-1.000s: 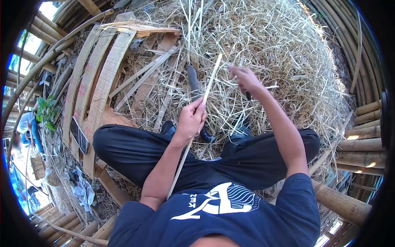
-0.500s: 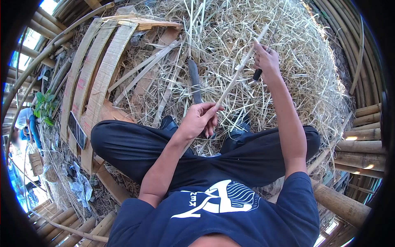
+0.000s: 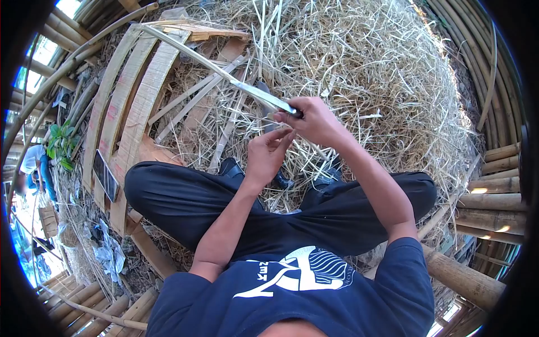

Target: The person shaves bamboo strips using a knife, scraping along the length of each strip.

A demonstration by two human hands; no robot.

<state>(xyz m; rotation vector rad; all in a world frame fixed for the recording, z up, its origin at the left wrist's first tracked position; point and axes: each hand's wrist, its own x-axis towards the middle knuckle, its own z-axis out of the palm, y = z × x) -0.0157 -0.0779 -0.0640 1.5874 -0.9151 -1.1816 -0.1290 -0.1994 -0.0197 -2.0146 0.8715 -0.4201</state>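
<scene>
Right hand (image 3: 317, 121), mid-frame — fingers wrapped round knife (image 3: 269, 100). Left hand (image 3: 268, 156) just below — fingertips close, pinch unclear. Strip (image 3: 188, 52) slants upper left.

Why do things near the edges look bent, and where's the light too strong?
Head view: a black rim and curving bamboo poles suggest a very wide lens; same head view: daylight washes out the far left and brightens the straw toward upper right, while left hand and right hand look fairly clear.
</scene>
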